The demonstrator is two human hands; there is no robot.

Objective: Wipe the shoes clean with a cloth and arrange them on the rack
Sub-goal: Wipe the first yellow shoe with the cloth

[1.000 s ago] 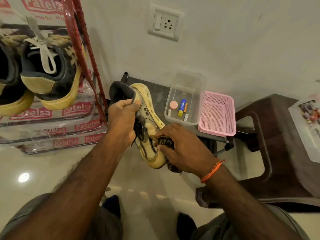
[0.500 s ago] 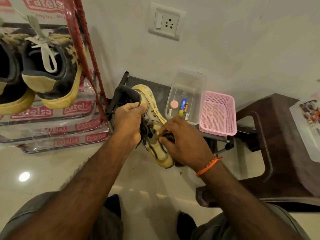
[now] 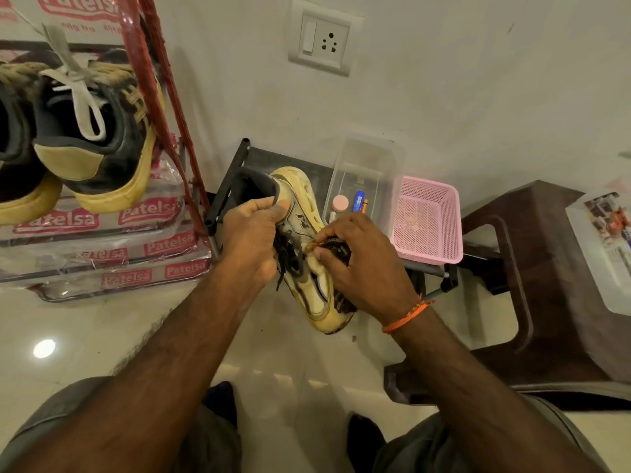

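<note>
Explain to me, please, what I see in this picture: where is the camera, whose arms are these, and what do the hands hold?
No machine is here. A person wears one camera on the head, looking down at their own arms. The left hand grips a yellowed sneaker at its heel opening. The right hand presses a dark patterned cloth against the shoe's side to wipe it. At left, the shoe rack already carries a dark pair of shoes. Behind the hands, a low stand bears a clear box with small items and a pink basket. At right is a brown stool.
</note>
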